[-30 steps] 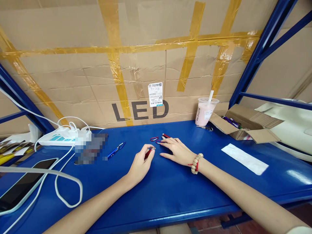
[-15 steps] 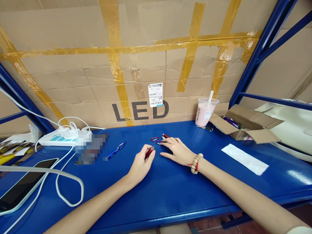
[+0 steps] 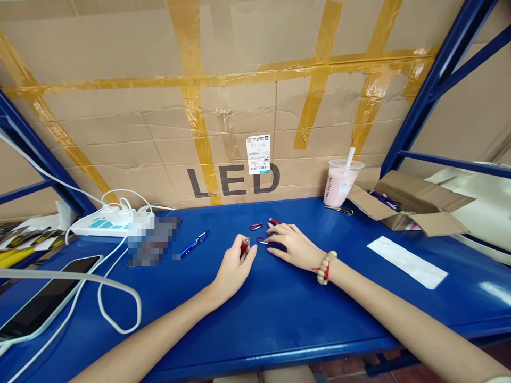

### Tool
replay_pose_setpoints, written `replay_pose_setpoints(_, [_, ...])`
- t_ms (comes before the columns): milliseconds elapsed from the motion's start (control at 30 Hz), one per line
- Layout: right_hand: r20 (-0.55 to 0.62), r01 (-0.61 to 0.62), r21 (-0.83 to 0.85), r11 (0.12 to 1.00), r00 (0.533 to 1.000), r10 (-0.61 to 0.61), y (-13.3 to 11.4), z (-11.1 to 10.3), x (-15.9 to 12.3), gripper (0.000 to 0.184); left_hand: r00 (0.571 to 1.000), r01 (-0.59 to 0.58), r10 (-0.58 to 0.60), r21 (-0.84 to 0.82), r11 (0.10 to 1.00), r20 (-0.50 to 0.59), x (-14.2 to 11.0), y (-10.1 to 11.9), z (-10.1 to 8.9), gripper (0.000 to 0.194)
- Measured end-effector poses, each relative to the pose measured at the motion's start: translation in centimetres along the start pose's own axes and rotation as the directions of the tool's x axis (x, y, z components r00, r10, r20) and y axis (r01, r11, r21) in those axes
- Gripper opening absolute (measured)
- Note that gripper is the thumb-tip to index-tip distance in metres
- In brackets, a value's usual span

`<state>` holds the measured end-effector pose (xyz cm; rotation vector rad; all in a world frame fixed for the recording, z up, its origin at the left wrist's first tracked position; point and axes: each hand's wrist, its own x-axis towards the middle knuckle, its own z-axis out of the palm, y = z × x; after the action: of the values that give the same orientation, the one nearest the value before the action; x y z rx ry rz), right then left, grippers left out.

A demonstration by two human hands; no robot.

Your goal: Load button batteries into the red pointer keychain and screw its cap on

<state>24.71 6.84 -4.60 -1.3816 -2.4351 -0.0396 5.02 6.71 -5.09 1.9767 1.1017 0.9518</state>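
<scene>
My left hand [image 3: 233, 270] is closed around a small red metal cylinder [image 3: 245, 246], whose end points up between thumb and forefinger. Most of that cylinder is hidden in the fingers. My right hand [image 3: 293, 243] rests over the blue table with fingers stretched apart. Under its fingers lies a dark blue piece with a blue carabiner [image 3: 262, 240] at its left end; whether the fingers grip it is hard to see. A second red cylinder [image 3: 273, 222] lies just past the fingertips, beside a red carabiner [image 3: 256, 226]. Further left is a blue cylinder with carabiner [image 3: 194, 244].
A power strip [image 3: 101, 222] with white cables and a phone [image 3: 50, 298] are on the left. At the right stand a pink drink cup [image 3: 340, 183] and an opened carton [image 3: 415, 199]; a white paper strip [image 3: 407, 261] lies nearer. A large cardboard box [image 3: 235, 117] closes off the back.
The view has shifted slightly. The red cylinder in my left hand is tilted more upright, and more of the blue carabiner shows by my right fingers.
</scene>
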Motion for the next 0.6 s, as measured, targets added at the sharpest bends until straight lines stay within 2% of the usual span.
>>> replay_pose_setpoints(267, [-0.042, -0.005, -0.051, 0.999, 0.999, 0.003, 0.1, 0.0, 0.0, 0.019, 1.0, 0.007, -0.007, -0.017, 1.0, -0.001, 0.0, 0.1, 0.1, 0.022])
replay_pose_setpoints(433, [-0.065, -0.022, -0.01, 1.0, 0.998, 0.022, -0.2, 0.6, 0.5, 0.042, 1.0, 0.004, -0.004, -0.01, 1.0, -0.005, 0.0, 0.0, 0.2, 0.02])
replay_pose_setpoints(600, [0.016, -0.003, 0.075, 0.997, 1.0, 0.002, -0.7, 1.6, 1.2, 0.059, 1.0, -0.014, 0.014, -0.02, 1.0, -0.006, 0.1, 0.0, 0.3, 0.02])
